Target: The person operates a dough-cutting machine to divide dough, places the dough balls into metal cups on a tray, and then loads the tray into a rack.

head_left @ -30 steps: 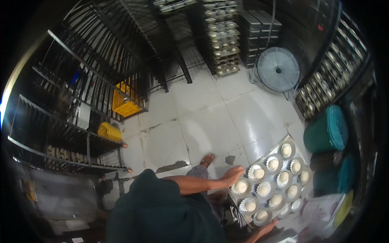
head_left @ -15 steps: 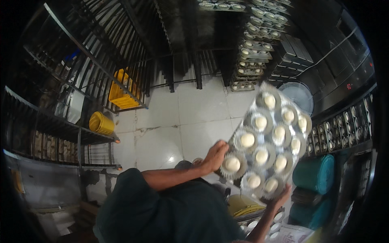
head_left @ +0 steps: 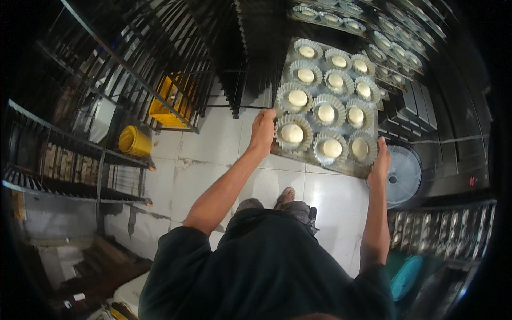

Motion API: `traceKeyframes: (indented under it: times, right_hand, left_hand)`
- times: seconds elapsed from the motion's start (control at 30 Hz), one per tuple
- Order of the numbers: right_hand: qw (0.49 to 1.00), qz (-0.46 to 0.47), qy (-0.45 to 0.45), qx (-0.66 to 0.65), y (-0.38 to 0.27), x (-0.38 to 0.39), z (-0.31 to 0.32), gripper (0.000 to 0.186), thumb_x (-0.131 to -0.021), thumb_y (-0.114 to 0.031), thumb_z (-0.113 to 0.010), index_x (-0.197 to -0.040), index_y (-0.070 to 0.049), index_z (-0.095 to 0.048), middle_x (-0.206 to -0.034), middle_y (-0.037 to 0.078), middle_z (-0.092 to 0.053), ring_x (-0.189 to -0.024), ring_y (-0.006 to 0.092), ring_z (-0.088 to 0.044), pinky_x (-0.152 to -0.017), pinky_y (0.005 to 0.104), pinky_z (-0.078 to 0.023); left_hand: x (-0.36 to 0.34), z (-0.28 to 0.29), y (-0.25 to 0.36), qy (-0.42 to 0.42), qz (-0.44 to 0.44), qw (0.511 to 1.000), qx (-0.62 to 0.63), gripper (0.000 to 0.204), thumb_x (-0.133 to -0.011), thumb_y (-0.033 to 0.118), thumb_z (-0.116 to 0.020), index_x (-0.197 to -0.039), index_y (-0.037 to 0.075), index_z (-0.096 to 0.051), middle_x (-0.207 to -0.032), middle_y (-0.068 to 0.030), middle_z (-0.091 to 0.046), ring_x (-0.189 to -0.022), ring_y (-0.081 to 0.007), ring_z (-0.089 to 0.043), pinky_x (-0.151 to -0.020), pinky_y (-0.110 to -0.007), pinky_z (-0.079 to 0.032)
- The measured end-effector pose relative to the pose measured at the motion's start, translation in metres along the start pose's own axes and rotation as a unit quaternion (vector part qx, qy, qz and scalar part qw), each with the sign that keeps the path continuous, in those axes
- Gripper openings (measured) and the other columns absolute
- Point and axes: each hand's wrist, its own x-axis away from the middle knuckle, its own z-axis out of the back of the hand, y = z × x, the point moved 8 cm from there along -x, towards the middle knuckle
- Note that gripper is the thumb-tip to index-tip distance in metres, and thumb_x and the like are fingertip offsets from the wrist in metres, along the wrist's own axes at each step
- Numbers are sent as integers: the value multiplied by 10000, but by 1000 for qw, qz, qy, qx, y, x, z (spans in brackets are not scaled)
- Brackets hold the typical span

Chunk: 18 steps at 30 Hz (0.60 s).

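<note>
My left hand [head_left: 263, 130] grips the left edge of a metal tray [head_left: 341, 164], and my right hand [head_left: 380, 157] holds its right edge. The tray is raised in front of me, carrying several fluted cups [head_left: 360, 148], most with a pale, round dough piece [head_left: 297, 97] visibly sitting inside. Just beyond it, at the upper right, stand stacked trays of similar cups [head_left: 330, 19].
Dark slotted racks [head_left: 64, 176] line the left, with a yellow crate [head_left: 168, 109] and yellow bucket [head_left: 133, 140]. Tiled floor [head_left: 202, 144] lies below. At right are a round fan [head_left: 402, 186], a tray rack [head_left: 437, 229], stacked boxes [head_left: 416, 109] and a teal roll [head_left: 402, 280].
Both hands have carried the tray from the lower right forward and upward, turning it more upright in view. The view has swung toward the racks at the back right.
</note>
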Motion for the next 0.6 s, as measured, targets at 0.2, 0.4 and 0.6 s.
traceKeyframes:
  times: [0.2, 0.4, 0.6]
  right_hand:
    - [998, 12, -60, 18, -19, -40, -19, 778, -963, -516, -633, -1426, 97, -510, -1494, 178, -519, -1389, 257, -445, -1189, 382, -263]
    - [999, -46, -4, 21, -32, -40, -30, 698, -953, -475, -646, -1371, 78, -565, -1416, 164, -570, -1338, 244, -489, -1151, 375, -328]
    - [996, -48, -64, 47, -85, -30, -61, 644, -951, -458, -662, -1362, 31, -584, -1370, 132, -591, -1223, 245, -581, -1066, 373, -428]
  left_hand:
    - [-21, -1, 17, 4, 2, 999, 32, 426, -944, 327, -559, -1173, -25, -633, -1102, -74, -605, -1008, -172, -520, -922, -333, -438]
    - [-27, -3, 27, 9, 36, 998, 46, 476, -940, 309, -577, -1270, -34, -590, -1204, -131, -631, -1157, -206, -552, -1026, -351, -429]
    - [-2, -12, 79, -45, 109, 993, 3, 447, -971, 265, -564, -1349, 25, -546, -1322, -131, -595, -1219, -189, -545, -1035, -340, -441]
